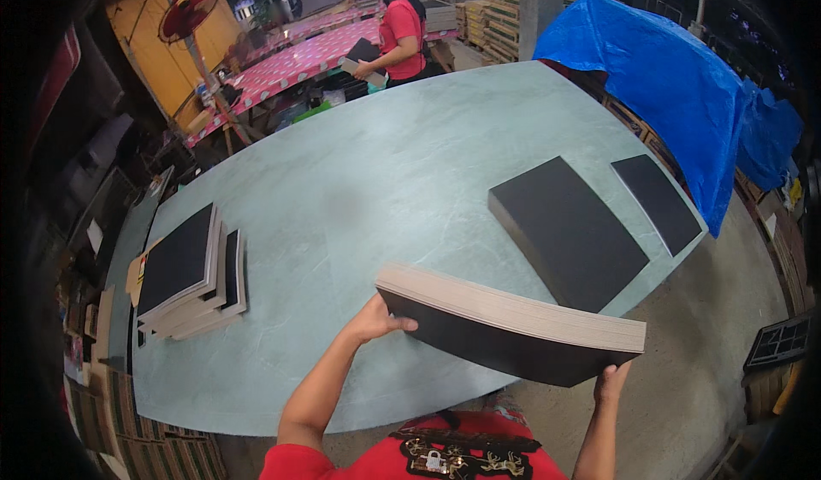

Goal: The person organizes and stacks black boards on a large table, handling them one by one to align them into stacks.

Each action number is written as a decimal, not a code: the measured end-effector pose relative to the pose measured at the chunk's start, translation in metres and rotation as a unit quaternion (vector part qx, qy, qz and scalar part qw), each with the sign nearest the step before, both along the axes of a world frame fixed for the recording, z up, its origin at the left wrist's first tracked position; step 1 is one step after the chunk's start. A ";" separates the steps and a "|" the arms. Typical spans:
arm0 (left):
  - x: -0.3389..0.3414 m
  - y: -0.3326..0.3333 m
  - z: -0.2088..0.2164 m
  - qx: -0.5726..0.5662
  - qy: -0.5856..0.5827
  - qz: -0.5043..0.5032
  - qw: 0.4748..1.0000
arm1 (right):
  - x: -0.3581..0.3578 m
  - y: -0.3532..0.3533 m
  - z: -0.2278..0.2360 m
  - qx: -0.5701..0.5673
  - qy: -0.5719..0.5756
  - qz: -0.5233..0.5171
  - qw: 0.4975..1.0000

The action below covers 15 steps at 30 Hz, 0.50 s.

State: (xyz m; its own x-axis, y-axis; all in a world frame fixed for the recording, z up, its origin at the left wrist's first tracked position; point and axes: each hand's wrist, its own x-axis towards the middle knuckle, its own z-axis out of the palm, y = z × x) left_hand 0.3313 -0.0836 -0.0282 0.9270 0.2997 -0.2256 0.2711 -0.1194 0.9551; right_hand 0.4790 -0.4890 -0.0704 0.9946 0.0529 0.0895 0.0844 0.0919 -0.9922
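Note:
A thick stack of black-faced boards (pixel 505 334) with pale grey edges is held up on its long side, above the near edge of the green table (pixel 368 189). My left hand (pixel 378 319) grips its left end, thumb over the black face. At the lower right corner my right hand (pixel 611 381) is closed on the same stack, its fingers partly hidden. Just beyond, a second thick black stack (pixel 569 232) lies flat on the table. Farther right lies a thinner black board pile (pixel 657 202). On the left side sits an uneven pile of black and grey boards (pixel 181 266).
A blue tarp (pixel 641 78) covers things along the table's far right edge. Across the table a person in red (pixel 402 35) holds boards beside a pink-covered table (pixel 291 61). A red fan (pixel 188 11) stands at the far left. Pallets (pixel 492 22) are stacked behind.

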 end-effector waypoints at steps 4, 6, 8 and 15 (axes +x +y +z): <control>-0.016 -0.008 0.017 -0.104 -0.206 0.034 0.972 | -0.018 0.033 0.061 -0.018 -0.059 0.020 0.998; -0.015 -0.022 0.020 -0.025 -0.209 0.069 0.975 | -0.021 0.032 0.064 0.004 -0.051 0.037 0.998; -0.015 -0.023 0.018 -0.039 -0.223 0.071 0.971 | -0.021 0.017 0.055 0.062 -0.028 0.072 0.995; -0.008 -0.024 0.017 -0.052 -0.192 0.080 0.977 | 0.077 -0.006 0.166 -0.198 -0.010 0.553 0.809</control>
State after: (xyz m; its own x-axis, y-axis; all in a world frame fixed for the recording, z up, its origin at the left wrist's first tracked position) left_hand 0.3234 -0.1074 -0.0110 0.8922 0.4418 0.0932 -0.1026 -0.0026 0.9947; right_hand 0.5564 -0.4946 0.0960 0.3177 0.9384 -0.1357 0.1848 -0.2017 -0.9619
